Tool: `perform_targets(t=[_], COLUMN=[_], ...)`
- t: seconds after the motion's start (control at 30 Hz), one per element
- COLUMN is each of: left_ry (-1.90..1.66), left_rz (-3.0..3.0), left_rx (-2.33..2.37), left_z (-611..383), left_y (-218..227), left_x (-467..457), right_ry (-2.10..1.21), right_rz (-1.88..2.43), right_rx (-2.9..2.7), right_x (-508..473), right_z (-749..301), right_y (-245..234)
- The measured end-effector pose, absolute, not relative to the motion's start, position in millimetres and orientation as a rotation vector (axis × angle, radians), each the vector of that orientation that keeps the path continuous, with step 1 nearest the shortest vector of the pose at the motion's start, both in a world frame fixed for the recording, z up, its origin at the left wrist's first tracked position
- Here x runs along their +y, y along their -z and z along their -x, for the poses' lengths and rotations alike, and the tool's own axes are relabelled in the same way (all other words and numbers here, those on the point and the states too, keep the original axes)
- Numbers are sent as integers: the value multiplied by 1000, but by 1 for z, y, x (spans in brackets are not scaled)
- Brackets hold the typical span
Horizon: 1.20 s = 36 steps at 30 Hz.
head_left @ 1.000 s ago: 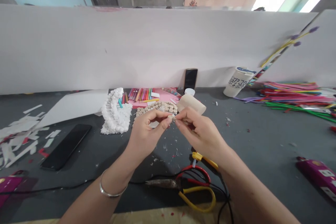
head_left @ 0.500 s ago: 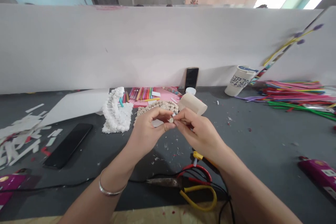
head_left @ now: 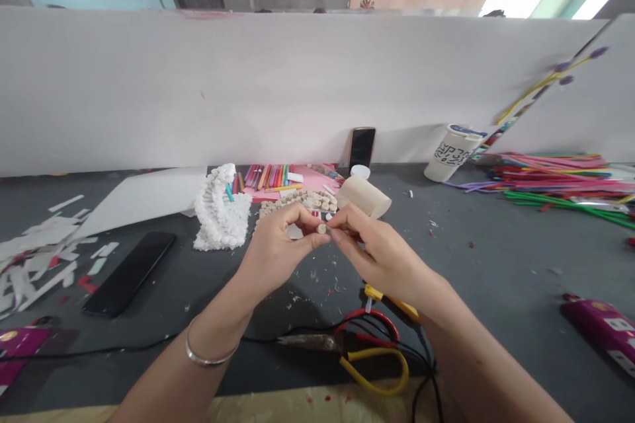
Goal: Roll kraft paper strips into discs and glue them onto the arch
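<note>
In front of a cluster of seemingly finished beige cylindrical rolls [head_left: 323,201], our left hand [head_left: 275,239] and right hand [head_left: 380,239] meet, fingertips pinching one small, round-ended beige roll [head_left: 322,229], apparently still unfinished.

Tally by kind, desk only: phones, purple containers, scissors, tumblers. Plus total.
Phones: 2 (one flat, one upright)
Purple containers: 2 (left edge, right edge)
Scissors: 1
Tumblers: 1
Total: 6
</note>
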<state>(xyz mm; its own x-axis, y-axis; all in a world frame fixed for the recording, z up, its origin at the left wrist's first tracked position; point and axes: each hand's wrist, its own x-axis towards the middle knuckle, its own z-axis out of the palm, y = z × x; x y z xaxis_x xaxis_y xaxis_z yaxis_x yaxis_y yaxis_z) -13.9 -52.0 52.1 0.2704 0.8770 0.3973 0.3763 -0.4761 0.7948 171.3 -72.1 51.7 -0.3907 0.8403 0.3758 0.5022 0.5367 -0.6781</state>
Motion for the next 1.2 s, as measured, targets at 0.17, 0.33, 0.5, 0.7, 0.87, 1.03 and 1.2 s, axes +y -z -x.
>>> perform_targets(t=[0.17,0.33,0.5,0.7,0.87,1.03,1.2], left_ry=[-1054,-1084,-1071,-1010,-1112,-1173,-1275], left_rz=[-2081,-2368,-2466,-2207,-2089,-2056,-2225], left_rx=[1205,1278,1244,1049,979,966,1022], left_z=[14,9,11,18,14,13,11], left_y=[-58,-55,-57,-62,-55,-52,-51], left_x=[-57,-62,-66,-61,-57,-58,-63], right_ry=[-743,-867,-958,-915,-960,-1010,-969], right_rz=[1094,1119,1064,1036,1018,923,929], right_rx=[-2058,-1998,-1921,-1886,-1843,-1819,-1868], right_x=[-76,-74,-71,-67,-68,-67,-69], right_z=[-169,-169,-172,-175,-174,-177,-177], right_y=[-52,-49,-49,-49,-50,-50,-50])
